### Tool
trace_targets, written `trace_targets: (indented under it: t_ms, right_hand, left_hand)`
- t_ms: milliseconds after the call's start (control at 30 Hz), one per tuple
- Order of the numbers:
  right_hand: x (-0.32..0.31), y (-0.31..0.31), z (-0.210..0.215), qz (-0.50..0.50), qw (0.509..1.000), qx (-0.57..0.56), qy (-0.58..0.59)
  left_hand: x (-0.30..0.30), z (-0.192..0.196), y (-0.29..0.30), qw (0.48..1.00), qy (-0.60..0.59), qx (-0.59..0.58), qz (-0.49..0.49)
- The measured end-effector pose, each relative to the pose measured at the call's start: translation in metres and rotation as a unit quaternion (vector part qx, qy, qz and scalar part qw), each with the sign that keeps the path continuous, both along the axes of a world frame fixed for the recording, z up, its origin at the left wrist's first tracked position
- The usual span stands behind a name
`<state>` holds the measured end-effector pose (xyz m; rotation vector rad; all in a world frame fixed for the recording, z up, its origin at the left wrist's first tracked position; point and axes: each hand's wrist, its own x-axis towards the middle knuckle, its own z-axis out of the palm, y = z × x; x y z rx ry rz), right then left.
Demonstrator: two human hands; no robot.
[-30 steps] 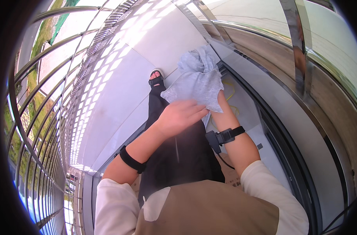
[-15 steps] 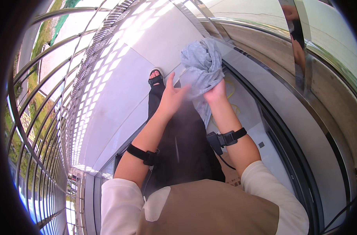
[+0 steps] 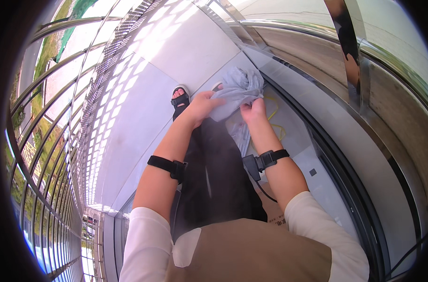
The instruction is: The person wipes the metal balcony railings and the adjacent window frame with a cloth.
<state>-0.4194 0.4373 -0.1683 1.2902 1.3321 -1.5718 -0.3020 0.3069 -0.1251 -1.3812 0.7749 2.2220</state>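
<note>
A bunched light grey-blue cloth (image 3: 242,84), possibly a garment, hangs in front of me between both hands. My left hand (image 3: 204,106) grips its left edge, with the fingers partly blurred. On the near side, my right hand (image 3: 254,110) pinches the cloth's lower right edge between thumb and fingers. The cloth is crumpled at its far end and stretched flatter between the hands. Black straps with small devices circle both forearms, the left strap (image 3: 169,167) and the right strap (image 3: 266,162).
Metal railing bars (image 3: 45,188) curve along the left. A dark sliding-door track (image 3: 326,155) runs down the right, beside glass panels. Yellow cord (image 3: 280,131) and a brown cardboard piece (image 3: 270,207) lie on the floor by my legs. My sandalled foot (image 3: 179,96) stands on pale tiles.
My left hand, open and apart from the cloth before, has closed on its left edge. The cloth has come lower and is spread between both hands.
</note>
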Motion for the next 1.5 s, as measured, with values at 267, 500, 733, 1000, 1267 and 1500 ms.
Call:
trace_targets:
  t_ms: [267, 500, 733, 1000, 1267, 1500]
  right_hand:
    - [-0.011, -0.007, -0.017, 0.057, 0.995, -0.070, 0.035]
    - [-0.041, -0.035, -0.061, 0.099, 0.974, -0.205, -0.007]
    - [-0.063, -0.041, -0.084, 0.130, 0.962, -0.239, -0.002]
    - [-0.073, -0.044, -0.092, 0.141, 0.981, -0.126, -0.033]
    - [-0.079, -0.060, -0.097, 0.175, 0.966, -0.187, -0.033]
    - [-0.071, -0.079, -0.083, 0.173, 0.975, -0.140, -0.017]
  left_hand:
    - [-0.076, -0.028, 0.028, 0.960, 0.076, -0.269, 0.024]
    - [-0.113, -0.061, 0.006, 0.814, 0.146, -0.534, -0.174]
    - [-0.140, -0.088, -0.006, 0.704, 0.194, -0.588, -0.347]
    - [-0.135, -0.097, -0.014, 0.642, 0.198, -0.616, -0.411]
    - [-0.139, -0.093, -0.028, 0.656, 0.154, -0.642, -0.367]
    - [-0.132, -0.091, -0.036, 0.667, 0.109, -0.650, -0.348]
